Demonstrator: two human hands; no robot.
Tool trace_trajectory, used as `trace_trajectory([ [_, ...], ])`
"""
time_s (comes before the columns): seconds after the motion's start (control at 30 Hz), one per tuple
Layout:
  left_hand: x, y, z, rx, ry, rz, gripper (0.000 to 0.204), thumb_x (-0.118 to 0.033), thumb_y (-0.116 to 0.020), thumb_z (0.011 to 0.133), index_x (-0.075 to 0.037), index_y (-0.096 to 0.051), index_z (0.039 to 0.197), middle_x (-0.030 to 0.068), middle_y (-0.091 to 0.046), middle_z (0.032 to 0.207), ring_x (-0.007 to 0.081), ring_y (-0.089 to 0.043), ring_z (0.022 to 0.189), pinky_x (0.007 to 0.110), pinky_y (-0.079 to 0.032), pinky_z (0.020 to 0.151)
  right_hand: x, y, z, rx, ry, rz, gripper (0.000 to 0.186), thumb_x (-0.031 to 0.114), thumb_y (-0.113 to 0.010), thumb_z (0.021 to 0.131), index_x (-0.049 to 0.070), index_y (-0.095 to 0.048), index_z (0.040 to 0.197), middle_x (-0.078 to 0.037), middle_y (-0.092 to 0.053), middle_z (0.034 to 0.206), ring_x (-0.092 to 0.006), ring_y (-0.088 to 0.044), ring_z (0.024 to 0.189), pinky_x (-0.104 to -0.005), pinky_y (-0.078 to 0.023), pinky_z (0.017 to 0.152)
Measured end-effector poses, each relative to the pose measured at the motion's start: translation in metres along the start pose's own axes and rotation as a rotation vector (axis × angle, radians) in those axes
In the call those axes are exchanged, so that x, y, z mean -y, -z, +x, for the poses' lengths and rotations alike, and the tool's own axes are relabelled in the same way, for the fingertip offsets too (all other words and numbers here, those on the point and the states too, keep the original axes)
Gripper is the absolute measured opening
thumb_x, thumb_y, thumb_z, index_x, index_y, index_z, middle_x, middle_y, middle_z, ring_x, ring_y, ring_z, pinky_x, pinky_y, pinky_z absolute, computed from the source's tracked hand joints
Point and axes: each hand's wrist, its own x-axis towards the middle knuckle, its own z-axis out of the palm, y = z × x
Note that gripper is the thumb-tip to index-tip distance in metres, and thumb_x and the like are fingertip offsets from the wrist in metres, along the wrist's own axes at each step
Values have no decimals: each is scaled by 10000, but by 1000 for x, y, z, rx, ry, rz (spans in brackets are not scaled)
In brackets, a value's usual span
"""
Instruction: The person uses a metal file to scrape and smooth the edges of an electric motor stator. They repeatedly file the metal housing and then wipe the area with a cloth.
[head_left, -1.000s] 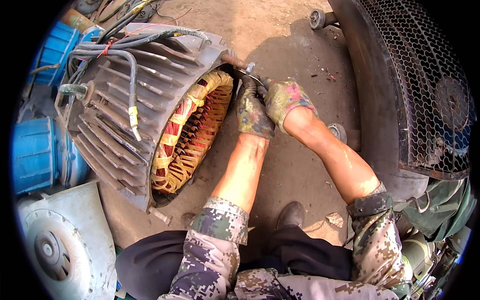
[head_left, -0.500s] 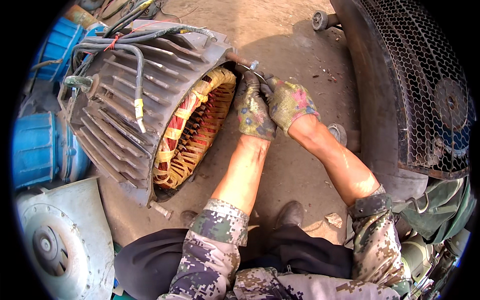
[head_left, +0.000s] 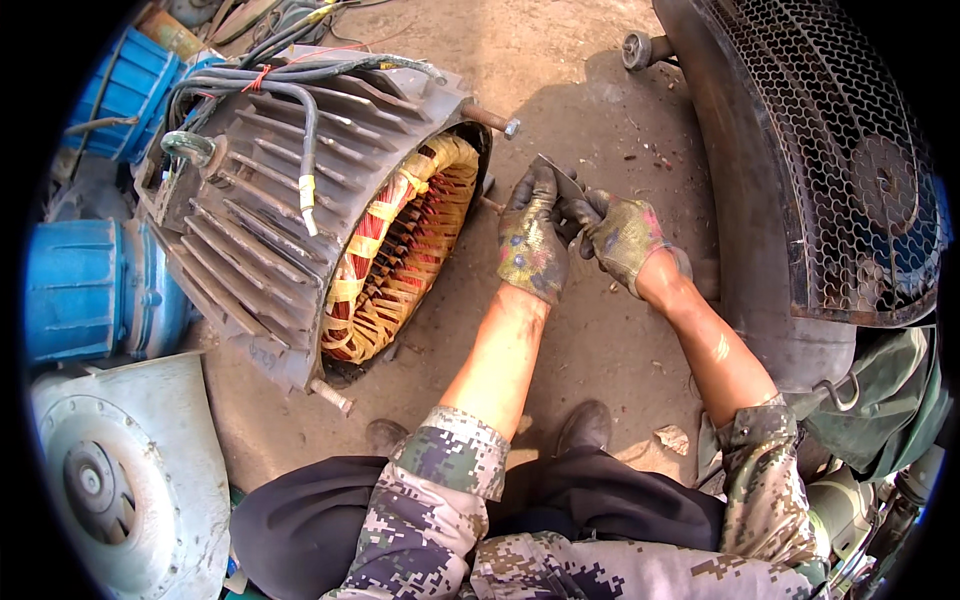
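My left hand point(head_left: 532, 245), in a stained work glove, is closed with its thumb laid along a dark, flat, narrow piece point(head_left: 562, 180). Its exact kind I cannot make out. The gloved right hand point(head_left: 624, 238) has its fingers bent and pressed together at the lower end of that piece, close to the left fingers. Both hands are just right of a finned electric motor housing point(head_left: 262, 215), apart from it. Inside its open end sits a ring of taped copper windings point(head_left: 355, 285). A long bolt point(head_left: 490, 120) sticks out of the housing's upper rim.
Black cables point(head_left: 307, 140) lie over the housing, and another bolt point(head_left: 331, 396) juts from its lower corner. Blue motors point(head_left: 75, 290) and a grey fan casing point(head_left: 130, 480) stand at the left. On the right is a large dark cover with honeycomb mesh point(head_left: 850, 150) and small wheels point(head_left: 637, 50).
Both hands have drawn back from beside the upper bolt, slightly down and to the right. The flat piece shows more plainly between them, and the right hand has turned and moved a little outward.
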Motion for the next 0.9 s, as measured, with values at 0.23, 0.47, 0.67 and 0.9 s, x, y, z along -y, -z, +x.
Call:
trace_trajectory([
  [0.23,12,28,15,-169,52,-131,439,-362,-558,1088,8,-578,1324,89,-656,1124,195,-630,1017,362,-542,926,-17,-42,45,48,217,-232,337,324,-603,1014,57,-702,1194,-255,-712,1032,-442,-696,967,-482,-544,795],
  [0.47,9,45,49,-219,-13,-109,333,-329,-596,1074,-7,-627,1156,38,-621,992,163,-592,917,320,-512,882,11,-44,56,39,153,-238,317,309,-605,995,68,-717,1168,-262,-714,1066,-462,-670,1052,-530,-538,855],
  [0.67,14,35,51,-233,-7,-132,290,-296,-604,1074,-10,-644,1088,9,-598,886,123,-566,793,267,-494,745,1,-44,61,-44,196,-271,308,310,-606,995,68,-721,1148,-264,-718,1034,-461,-687,1009,-527,-543,835],
  [0.9,-3,3,39,-185,-34,-57,298,-315,-562,1094,-26,-630,1112,44,-629,960,157,-614,882,300,-542,846,24,-22,49,-55,156,-268,274,285,-604,1000,56,-716,1102,-265,-708,989,-468,-680,974,-528,-538,799],
])
